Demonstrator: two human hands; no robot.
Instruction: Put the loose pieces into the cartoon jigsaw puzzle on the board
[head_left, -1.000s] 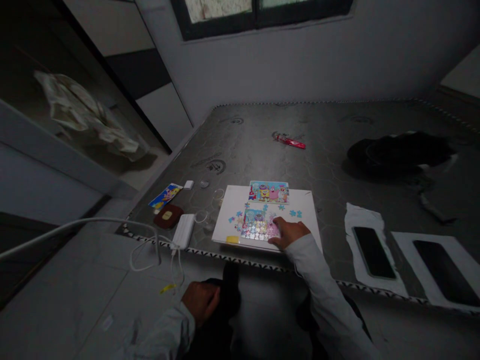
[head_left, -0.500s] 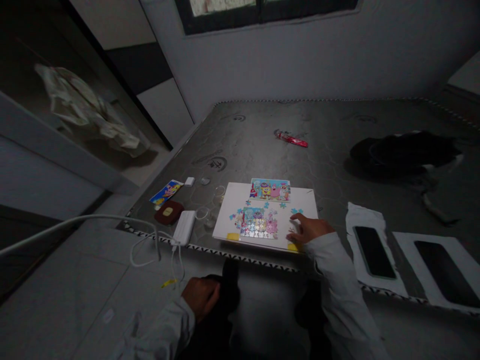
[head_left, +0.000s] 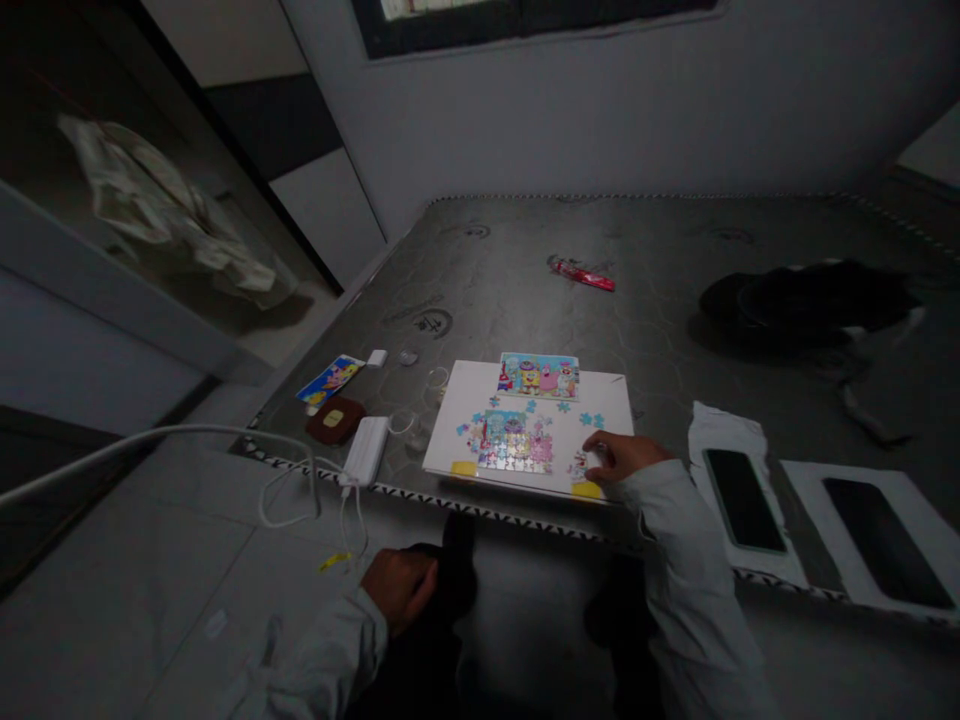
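Note:
A white board (head_left: 448, 440) lies at the near edge of the low table. On it is a partly joined jigsaw puzzle (head_left: 517, 450), with loose blue puzzle pieces (head_left: 592, 420) around it. The cartoon reference picture (head_left: 538, 377) lies across the board's far edge. At the board's right side is my right hand (head_left: 626, 458), its thumb and forefinger curved and apart beside a small cluster of loose pieces (head_left: 577, 467). No piece shows between the fingers. My left hand (head_left: 400, 588) rests closed on my leg, away from the board, its fingers curled in.
Left of the board lie a white power bank (head_left: 367, 450) with a cable, a brown case (head_left: 335, 420), and a cartoon card (head_left: 330, 379). Two phones (head_left: 746, 498) lie on white sheets to the right. Farther back are a red packet (head_left: 583, 275) and a dark bundle (head_left: 810, 305).
My right hand has shifted slightly, its fingers curling in more, and the small pieces beside it show more clearly. The left hand stays on my leg. The view has tilted a little.

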